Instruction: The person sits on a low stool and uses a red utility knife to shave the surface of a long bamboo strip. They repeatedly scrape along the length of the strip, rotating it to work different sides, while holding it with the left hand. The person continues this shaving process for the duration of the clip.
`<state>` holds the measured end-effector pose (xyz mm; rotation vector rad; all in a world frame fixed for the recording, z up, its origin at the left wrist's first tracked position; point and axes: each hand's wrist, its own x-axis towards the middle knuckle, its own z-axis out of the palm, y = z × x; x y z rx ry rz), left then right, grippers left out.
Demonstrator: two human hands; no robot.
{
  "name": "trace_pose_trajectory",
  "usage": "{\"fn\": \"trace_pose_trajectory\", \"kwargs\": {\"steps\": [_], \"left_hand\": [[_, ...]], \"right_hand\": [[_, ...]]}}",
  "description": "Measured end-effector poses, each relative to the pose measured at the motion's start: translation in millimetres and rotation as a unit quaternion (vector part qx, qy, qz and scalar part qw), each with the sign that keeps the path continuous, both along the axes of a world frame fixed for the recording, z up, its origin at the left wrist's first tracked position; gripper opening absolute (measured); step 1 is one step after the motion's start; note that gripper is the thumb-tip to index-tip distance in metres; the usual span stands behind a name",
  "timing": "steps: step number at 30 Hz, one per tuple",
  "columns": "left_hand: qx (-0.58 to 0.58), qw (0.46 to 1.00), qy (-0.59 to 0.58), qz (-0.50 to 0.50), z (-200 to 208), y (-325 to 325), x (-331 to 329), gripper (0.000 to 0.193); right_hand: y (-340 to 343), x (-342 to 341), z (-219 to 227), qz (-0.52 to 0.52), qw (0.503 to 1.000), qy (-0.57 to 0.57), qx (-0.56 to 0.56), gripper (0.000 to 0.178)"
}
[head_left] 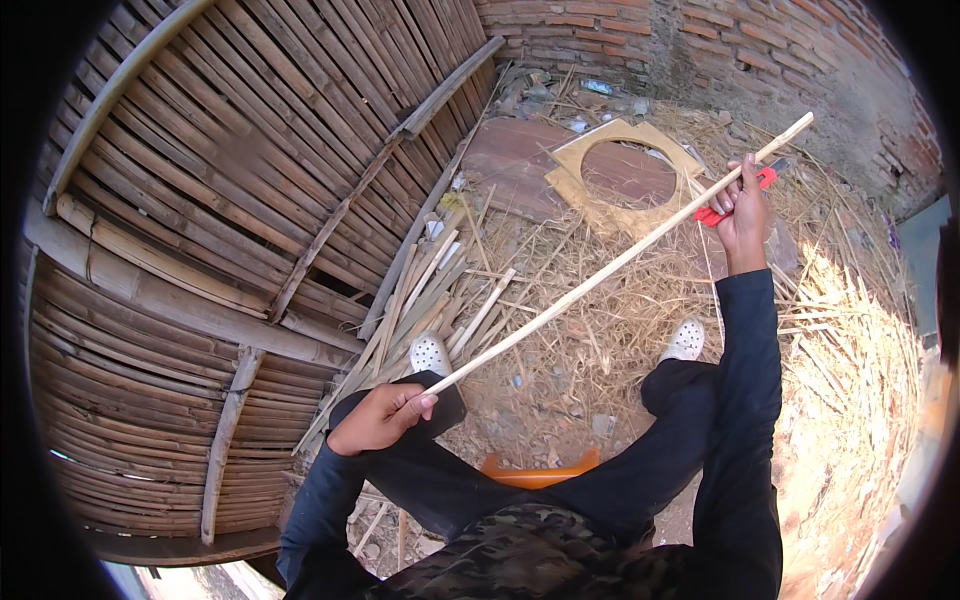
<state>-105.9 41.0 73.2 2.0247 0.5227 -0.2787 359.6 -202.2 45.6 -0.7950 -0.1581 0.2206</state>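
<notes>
A long pale bamboo strip (590, 285) slants across my front, from low at the left to high at the right. My left hand (380, 418) is closed round its lower end, above my left knee. My right hand (743, 212), farther out on a stretched arm, is closed round a red utility knife (711, 216) beside the upper part of the strip. The strip's far tip sticks out beyond the right fingers. The palm and fingers hide most of the knife, and its blade cannot be made out.
A slatted bamboo wall (230, 170) rises at my left, and a brick wall (760, 60) closes the far side. A board with a round hole (590, 205) lies ahead on a brown panel (505, 165). Cut strips (425, 290) and shavings (600, 345) litter the ground. Beneath me is an orange stool (540, 474).
</notes>
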Motion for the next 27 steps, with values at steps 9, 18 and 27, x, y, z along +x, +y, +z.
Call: {"fn": "trace_pose_trajectory", "kwargs": {"steps": [9,18,27], "left_hand": [[-0.244,0.944,-0.161,0.152,-33,-37,79,0.026],[-0.393,0.885,-0.197,0.150,-46,-63,135,0.026],[-0.482,0.842,-0.180,0.161,-16,-66,164,0.032]], "right_hand": [[54,-75,-12,0.078,0.911,-0.271,-0.300,0.052],[103,-151,-30,0.276,0.885,-0.251,-0.279,0.035],[98,-143,-16,0.401,0.908,-0.041,-0.113,0.027]]}}
